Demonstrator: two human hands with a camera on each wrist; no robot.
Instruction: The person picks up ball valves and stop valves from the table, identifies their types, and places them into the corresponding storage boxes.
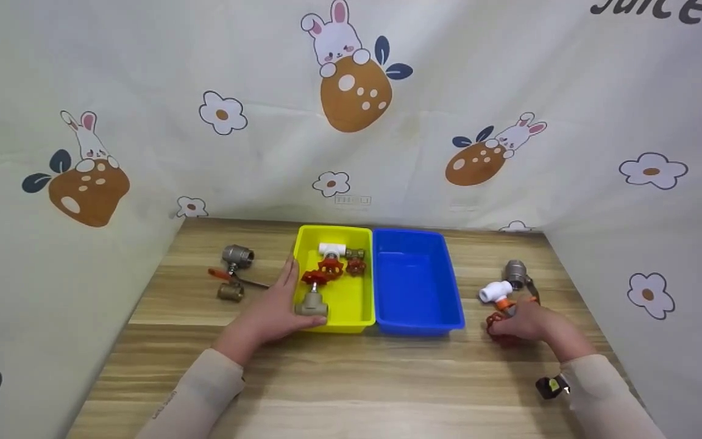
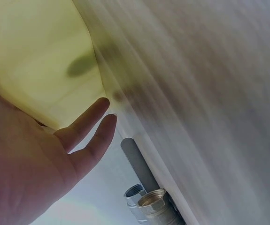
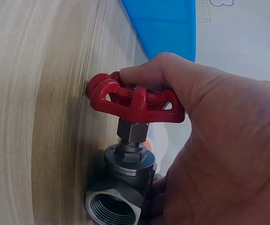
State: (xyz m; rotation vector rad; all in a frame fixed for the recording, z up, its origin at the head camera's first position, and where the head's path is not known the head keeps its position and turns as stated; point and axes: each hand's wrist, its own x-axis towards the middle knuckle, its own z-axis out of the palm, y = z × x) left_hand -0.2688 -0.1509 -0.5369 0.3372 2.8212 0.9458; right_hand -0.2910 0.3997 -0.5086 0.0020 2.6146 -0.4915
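Right hand grips valve; wood-grain table below; rabbit-printed cloth behind.

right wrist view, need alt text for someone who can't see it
A right hand holds a metal valve, its thumb on the red handwheel and the valve's threaded opening in sight. A wood-grain tabletop fills the left side; part of a blue bin shows at the top.
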